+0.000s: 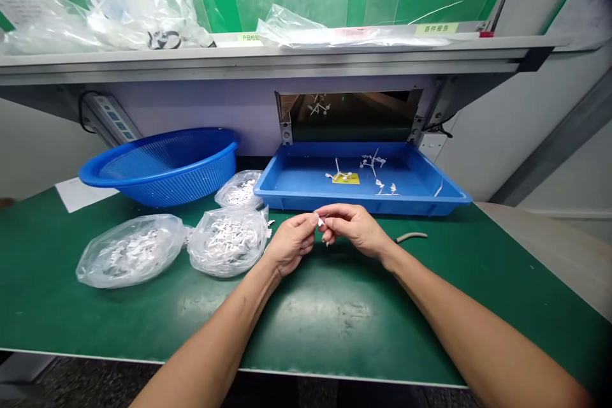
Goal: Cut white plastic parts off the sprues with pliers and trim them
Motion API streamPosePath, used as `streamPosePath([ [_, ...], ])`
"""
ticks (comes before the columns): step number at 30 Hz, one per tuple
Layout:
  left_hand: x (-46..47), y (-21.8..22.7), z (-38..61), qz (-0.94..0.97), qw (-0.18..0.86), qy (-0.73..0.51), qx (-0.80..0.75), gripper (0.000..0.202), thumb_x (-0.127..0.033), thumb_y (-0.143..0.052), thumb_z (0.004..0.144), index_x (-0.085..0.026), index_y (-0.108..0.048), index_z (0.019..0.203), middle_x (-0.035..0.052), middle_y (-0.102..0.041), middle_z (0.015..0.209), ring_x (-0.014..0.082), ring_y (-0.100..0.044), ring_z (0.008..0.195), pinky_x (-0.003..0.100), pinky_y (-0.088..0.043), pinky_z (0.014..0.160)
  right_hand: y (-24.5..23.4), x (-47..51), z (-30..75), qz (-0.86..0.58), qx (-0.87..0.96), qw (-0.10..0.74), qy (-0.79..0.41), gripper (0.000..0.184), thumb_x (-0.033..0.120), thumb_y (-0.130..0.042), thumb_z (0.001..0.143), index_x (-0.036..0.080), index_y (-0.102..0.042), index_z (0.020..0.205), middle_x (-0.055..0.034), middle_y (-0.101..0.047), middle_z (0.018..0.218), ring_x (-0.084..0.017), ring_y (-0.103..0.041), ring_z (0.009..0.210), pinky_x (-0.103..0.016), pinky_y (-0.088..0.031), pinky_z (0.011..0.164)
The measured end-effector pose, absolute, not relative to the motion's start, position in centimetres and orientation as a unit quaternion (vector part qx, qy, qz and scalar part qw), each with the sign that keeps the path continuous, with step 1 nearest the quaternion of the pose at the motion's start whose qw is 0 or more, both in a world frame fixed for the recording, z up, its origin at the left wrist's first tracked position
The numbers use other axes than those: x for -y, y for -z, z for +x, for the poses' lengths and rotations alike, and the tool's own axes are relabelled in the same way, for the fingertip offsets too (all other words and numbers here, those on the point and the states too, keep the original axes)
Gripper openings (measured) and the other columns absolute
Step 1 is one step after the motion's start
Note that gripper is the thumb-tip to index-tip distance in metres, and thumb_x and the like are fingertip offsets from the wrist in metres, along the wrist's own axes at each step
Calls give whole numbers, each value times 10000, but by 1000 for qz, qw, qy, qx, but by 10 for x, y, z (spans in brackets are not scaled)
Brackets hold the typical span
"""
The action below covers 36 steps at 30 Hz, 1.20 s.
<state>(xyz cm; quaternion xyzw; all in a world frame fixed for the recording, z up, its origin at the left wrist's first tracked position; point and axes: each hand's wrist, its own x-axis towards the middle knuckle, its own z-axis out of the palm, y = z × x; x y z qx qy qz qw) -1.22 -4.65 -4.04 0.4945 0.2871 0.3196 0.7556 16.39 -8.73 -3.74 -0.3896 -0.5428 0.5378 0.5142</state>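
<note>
My left hand (291,243) and my right hand (352,227) meet over the green table, fingertips pinched together on a small white plastic part (320,222). Just left of my left hand lies a clear bag of white plastic parts (228,240), with a second such bag (131,248) further left and a third (240,188) behind it. Beyond my hands stands a blue tray (287,183) holding a few white sprue pieces (373,162) and a yellow tag (346,178).
A blue mesh basket (165,164) sits at the back left beside a white paper (76,194). A dark conveyor opening (351,116) lies behind the tray. A shelf above carries clear plastic bags (134,0). A small curved tool (410,237) rests right of my hands.
</note>
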Motion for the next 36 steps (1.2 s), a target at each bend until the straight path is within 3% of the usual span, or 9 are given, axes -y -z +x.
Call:
streamPosePath([
  [11,48,40,-12,426,812,-297,-266,384,-415,-800,751,-89,-616,839,14,-547,695,-13,-261,447,112,-167,390,40,89,163,-413,567,493,-515,378,422,-681,829,154,-670,1096,-32,-675,799,-141,-660,665,-304,-586,656],
  [16,32,30,-26,354,807,-389,-270,276,-347,-718,785,-136,-542,805,-71,-360,598,15,-249,419,122,-157,345,47,87,156,-453,610,469,-450,452,408,-522,921,178,-515,1310,-58,-667,934,-151,-665,724,-297,-565,658],
  [19,19,23,-43,312,781,-461,-283,202,-257,-586,773,-170,-409,731,-55,-377,649,31,-325,438,123,-210,332,54,87,146,-493,666,417,-374,329,349,-552,905,194,-619,1187,-49,-662,905,-159,-630,734,-305,-521,690],
  [23,4,15,-50,303,771,-462,-317,92,-178,-512,734,-162,-433,779,-18,-454,718,40,-368,450,123,-214,315,60,85,125,-514,737,342,-273,201,252,-633,845,230,-699,1034,-52,-628,985,-193,-590,885,-330,-448,837],
  [27,-2,12,-33,349,776,-407,-332,138,-258,-574,790,-145,-497,810,-29,-431,683,35,-328,425,120,-159,311,64,80,114,-525,764,295,-233,99,202,-641,809,202,-693,893,-52,-595,924,-173,-583,775,-302,-446,772],
  [30,0,20,-17,408,766,-359,-342,232,-292,-695,761,-123,-574,865,-35,-439,659,26,-320,421,107,-131,333,68,75,125,-547,743,313,-224,56,153,-610,786,177,-660,781,-57,-611,859,-184,-602,778,-304,-466,772],
  [33,9,36,-7,440,746,-350,-358,284,-325,-725,747,-142,-595,921,-43,-445,650,29,-326,423,108,-127,354,70,70,146,-572,689,369,-246,173,181,-510,854,175,-653,950,-54,-650,817,-183,-642,750,-301,-515,719],
  [36,20,52,-4,495,711,-318,-386,365,-507,-666,802,-158,-563,825,-62,-391,589,35,-281,410,131,-134,360,68,68,161,-574,636,418,-302,285,263,-399,931,154,-579,1123,-50,-682,797,-169,-681,694,-289,-563,638],
])
